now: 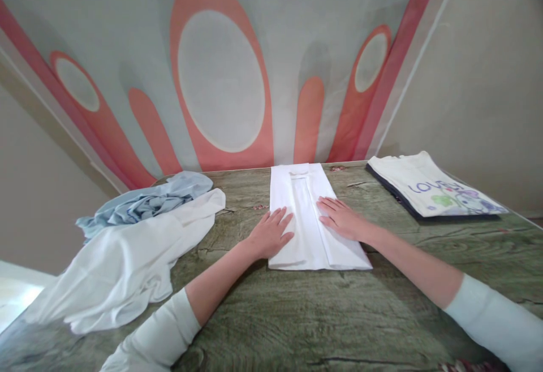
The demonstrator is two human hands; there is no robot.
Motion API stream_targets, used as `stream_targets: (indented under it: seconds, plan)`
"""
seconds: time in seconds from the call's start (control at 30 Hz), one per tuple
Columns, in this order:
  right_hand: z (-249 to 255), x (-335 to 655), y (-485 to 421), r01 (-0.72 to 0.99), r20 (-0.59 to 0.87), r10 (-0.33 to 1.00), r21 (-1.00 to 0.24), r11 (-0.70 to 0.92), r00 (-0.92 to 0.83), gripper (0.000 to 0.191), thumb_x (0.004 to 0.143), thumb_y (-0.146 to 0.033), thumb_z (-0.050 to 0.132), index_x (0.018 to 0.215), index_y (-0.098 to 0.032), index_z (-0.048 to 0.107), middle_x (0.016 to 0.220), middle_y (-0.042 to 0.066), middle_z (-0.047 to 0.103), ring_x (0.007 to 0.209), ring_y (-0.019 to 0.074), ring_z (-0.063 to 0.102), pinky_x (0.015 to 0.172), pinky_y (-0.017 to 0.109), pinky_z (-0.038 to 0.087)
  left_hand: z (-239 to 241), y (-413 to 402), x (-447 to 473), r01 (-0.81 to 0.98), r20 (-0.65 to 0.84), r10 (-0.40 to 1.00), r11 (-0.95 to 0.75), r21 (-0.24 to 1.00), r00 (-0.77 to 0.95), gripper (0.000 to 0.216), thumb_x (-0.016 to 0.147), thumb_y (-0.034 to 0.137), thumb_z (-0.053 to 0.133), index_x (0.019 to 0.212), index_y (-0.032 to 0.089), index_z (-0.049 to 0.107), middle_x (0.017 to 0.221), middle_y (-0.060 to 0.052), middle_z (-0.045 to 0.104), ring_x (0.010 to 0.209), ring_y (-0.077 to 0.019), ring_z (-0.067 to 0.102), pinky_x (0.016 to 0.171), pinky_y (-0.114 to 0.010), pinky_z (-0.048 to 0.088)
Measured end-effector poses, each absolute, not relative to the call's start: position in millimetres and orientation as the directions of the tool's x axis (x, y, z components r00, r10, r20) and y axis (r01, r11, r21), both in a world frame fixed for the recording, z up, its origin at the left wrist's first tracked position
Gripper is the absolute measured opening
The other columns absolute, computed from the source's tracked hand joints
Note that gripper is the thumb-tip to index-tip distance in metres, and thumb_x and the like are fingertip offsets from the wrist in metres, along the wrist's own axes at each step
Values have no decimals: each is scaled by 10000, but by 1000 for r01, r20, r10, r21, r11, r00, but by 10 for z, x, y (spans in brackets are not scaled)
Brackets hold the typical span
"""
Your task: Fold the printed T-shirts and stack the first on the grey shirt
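Note:
A white shirt (302, 253) lies on the table in front of me, its two sides folded inward so they nearly meet along the middle. A neckline shows at its far end. My left hand (271, 233) rests flat on the left folded side, fingers spread. On the right folded side lies my right hand (341, 217), also flat with fingers stretched out. Neither hand grips the cloth.
On the left of the wood-patterned table (271, 321) lie a crumpled white garment (127, 270) and a light blue garment (148, 199) behind it. At the far right sits a stack with a folded white printed shirt (428, 182) over dark cloth (407, 208).

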State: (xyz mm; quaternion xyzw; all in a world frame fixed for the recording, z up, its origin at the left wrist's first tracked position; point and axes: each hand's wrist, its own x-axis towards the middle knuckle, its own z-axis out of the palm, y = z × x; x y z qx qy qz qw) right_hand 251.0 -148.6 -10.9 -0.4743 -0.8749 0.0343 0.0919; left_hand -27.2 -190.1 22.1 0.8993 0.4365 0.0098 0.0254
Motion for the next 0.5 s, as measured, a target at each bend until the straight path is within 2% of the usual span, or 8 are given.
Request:
stream_targets:
  seconds: [0.23, 0.4, 0.5]
  plan:
    - [29, 2543, -2173, 709, 149, 754, -265, 653, -639, 564, 914, -452, 341, 1399, -166, 307, 1457, 94, 287, 1338, 233, 231, 1096, 434, 217, 385, -2602, -496, 707, -28, 714, -686, 171, 700, 529, 938, 431, 328, 1411, 217, 227, 1490, -86, 176, 1363, -231, 147, 1089, -413, 174]
    - [198, 2609, -2535, 617, 152, 685, -330, 714, -712, 539, 886, -424, 448, 1368, -196, 367, 1428, 84, 348, 1306, 228, 297, 1073, 422, 281, 467, -2859, -608, 688, -5, 709, -684, 243, 706, 408, 934, 279, 379, 1337, 214, 368, 1404, -73, 371, 1284, -192, 338, 1055, -345, 296]
    - [267, 2654, -2682, 580, 182, 641, -298, 758, -745, 488, 850, -366, 532, 1299, -190, 458, 1346, 99, 452, 1226, 236, 403, 1013, 407, 368, 533, -2899, -627, 700, 11, 721, -676, 229, 693, 349, 920, 204, 376, 1261, 208, 449, 1269, -73, 492, 1172, -185, 448, 998, -325, 366]
